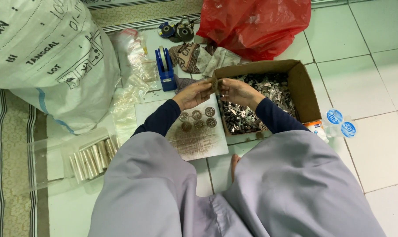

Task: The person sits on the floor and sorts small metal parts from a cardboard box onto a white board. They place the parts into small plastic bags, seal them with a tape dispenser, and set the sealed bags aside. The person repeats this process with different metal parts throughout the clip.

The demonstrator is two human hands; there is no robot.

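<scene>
- Disc (214, 84), a small round metal piece, sits pinched between both hands above a white board, just beside the open cardboard box.
- At the far left, a big white woven sack (45, 57) with printed markings leans on the tiled floor (374, 87), partly over a patterned mat (8, 175).
- Below the sack, a clear plastic tray (54, 162) holds a row of shiny metal cylinders (91, 158) lying side by side.
- Crumpled clear plastic bags (135, 74) lie between the sack and a blue tape dispenser (166, 70), which stands upright.
- Left hand (194, 93), in a dark blue sleeve, has its fingers curled, the tips pinching the disc's left edge.
- Under the hands, the white board (194, 136) carries six more round discs (198, 119) in two short rows; a brownish stain covers the board's middle.
- Right hand (236, 91) closes its fingertips on the disc's right side, touching the left hand's fingers.
- Cardboard box (306, 94), open at the top, is filled with small grey metal parts (256, 105) in a loose heap.
- Behind the box lie folded patterned cloths (203, 59), two dark round wheels (176, 31) and a red plastic bag (256, 24).
- Right of the box, two sealed plastic water cups (341, 125) with blue lids sit on the floor.
- Grey cloth covers the person's knees across the bottom of the view.
</scene>
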